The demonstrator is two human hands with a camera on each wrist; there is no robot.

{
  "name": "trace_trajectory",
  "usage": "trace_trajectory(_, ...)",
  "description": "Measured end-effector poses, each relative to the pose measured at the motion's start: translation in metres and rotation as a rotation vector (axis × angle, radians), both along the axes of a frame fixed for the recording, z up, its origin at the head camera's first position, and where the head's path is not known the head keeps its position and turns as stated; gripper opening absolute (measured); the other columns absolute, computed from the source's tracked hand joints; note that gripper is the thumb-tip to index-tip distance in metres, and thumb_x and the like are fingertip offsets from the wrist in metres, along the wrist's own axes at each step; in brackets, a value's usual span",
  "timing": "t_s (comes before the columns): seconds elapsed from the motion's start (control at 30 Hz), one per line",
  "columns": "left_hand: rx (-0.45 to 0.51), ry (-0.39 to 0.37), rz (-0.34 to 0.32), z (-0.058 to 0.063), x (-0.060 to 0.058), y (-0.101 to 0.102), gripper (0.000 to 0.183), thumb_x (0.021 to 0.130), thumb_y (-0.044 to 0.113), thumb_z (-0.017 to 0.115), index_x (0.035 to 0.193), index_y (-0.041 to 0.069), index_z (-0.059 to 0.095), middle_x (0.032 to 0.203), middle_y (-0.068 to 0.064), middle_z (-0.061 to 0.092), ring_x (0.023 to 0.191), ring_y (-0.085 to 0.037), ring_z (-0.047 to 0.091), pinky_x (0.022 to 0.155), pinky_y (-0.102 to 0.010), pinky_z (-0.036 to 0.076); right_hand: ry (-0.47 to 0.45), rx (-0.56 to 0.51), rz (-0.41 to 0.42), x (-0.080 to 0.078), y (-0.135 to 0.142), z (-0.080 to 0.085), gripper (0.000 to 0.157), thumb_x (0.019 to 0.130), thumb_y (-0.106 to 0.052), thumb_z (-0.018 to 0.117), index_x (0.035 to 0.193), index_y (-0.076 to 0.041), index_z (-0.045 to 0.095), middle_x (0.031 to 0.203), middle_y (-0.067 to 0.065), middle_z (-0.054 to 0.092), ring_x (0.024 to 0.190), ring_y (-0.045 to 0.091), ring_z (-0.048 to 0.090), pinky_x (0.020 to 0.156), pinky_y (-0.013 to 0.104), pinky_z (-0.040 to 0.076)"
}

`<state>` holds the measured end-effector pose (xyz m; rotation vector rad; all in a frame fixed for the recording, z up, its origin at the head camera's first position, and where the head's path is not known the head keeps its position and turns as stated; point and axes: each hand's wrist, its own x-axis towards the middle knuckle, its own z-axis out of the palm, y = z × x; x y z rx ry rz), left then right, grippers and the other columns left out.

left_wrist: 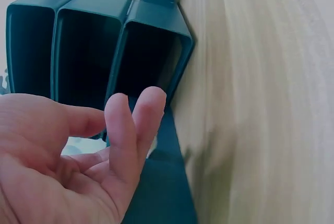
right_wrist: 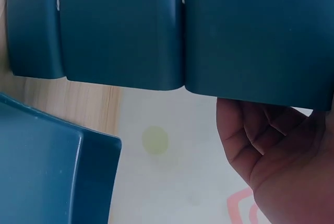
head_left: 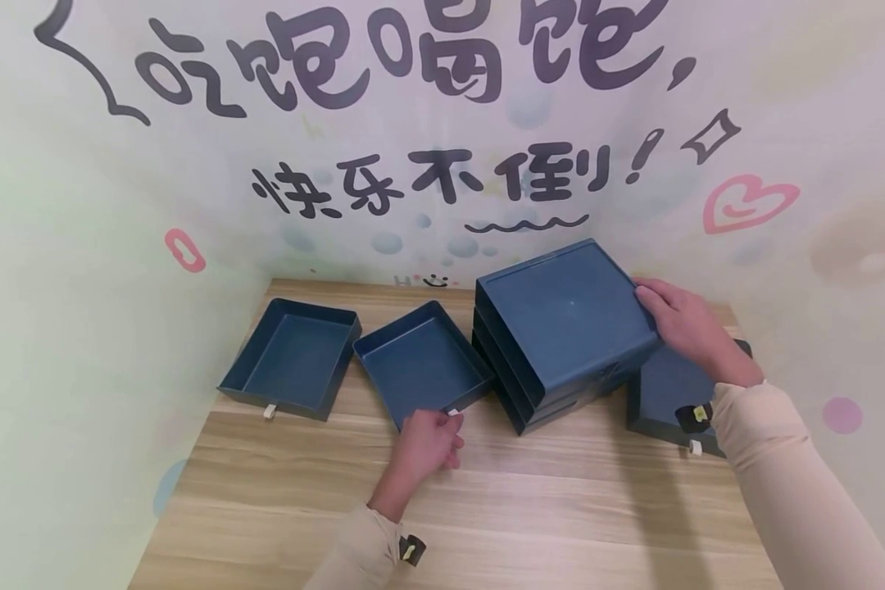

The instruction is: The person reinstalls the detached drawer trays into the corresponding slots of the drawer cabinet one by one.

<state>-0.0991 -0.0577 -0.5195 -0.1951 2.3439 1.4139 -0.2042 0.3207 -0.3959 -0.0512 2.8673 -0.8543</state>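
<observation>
A dark blue three-tier drawer cabinet (head_left: 568, 311) stands right of centre, its empty slots (left_wrist: 88, 51) turned toward my left hand. My right hand (head_left: 686, 319) grips its upper right edge, thumb on top and fingers (right_wrist: 250, 125) under the far side. Left of the cabinet lies a loose blue drawer (head_left: 420, 365) with a small white pull tab (head_left: 454, 411) on its front. My left hand (head_left: 426, 447) is at that drawer's front edge, fingers loosely bent close to the tab and hiding part of the front.
Another blue drawer (head_left: 295, 352) lies at the far left, its white tab (head_left: 269, 411) facing me. A third drawer (head_left: 671, 385) sits at the right, partly covered by my right arm. The wooden table (head_left: 487, 508) meets printed walls (head_left: 383, 164) at its back and sides.
</observation>
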Motion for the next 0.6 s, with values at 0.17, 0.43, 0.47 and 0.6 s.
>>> trace_trajectory(0.17,0.049,-0.045,0.026,-0.005,0.004,-0.001,0.043,0.096,0.036,0.053,0.111,-0.003,0.065,0.084,-0.01,0.074,0.054,-0.015,0.068,0.056,-0.032,0.057,-0.005,-0.027,-0.016,0.0,0.0,-0.001,0.069,0.097,-0.061,0.024,0.149,-0.016,0.033,0.152,0.022,0.034,0.139,0.047,0.029,0.109,0.066,0.022)
trace_trajectory(0.43,0.21,-0.103,0.078,-0.017,0.008,0.001,0.048,0.099,0.034,0.049,0.125,-0.005,0.055,0.094,-0.013,0.074,0.063,-0.019,0.071,0.061,-0.03,0.058,-0.015,-0.045,-0.027,0.001,0.002,-0.003,0.071,0.096,-0.063,0.023,0.149,-0.016,0.032,0.152,0.022,0.033,0.139,0.046,0.029,0.109,0.066,0.022)
trace_trajectory(0.47,0.248,-0.114,0.089,-0.019,0.009,0.002,0.048,0.099,0.034,0.049,0.127,-0.005,0.054,0.096,-0.013,0.074,0.065,-0.02,0.072,0.062,-0.031,0.058,-0.011,-0.045,-0.026,0.001,0.002,-0.003,0.072,0.096,-0.063,0.023,0.149,-0.016,0.032,0.152,0.022,0.033,0.139,0.046,0.029,0.109,0.066,0.022)
trace_trajectory(0.6,0.406,-0.136,0.146,-0.026,0.012,0.006,0.048,0.1,0.031,0.046,0.133,-0.005,0.047,0.102,-0.015,0.073,0.072,-0.024,0.073,0.068,-0.033,0.059,-0.007,-0.053,-0.026,0.001,0.002,-0.003,0.071,0.096,-0.063,0.024,0.149,-0.015,0.033,0.151,0.022,0.034,0.138,0.046,0.03,0.109,0.066,0.022)
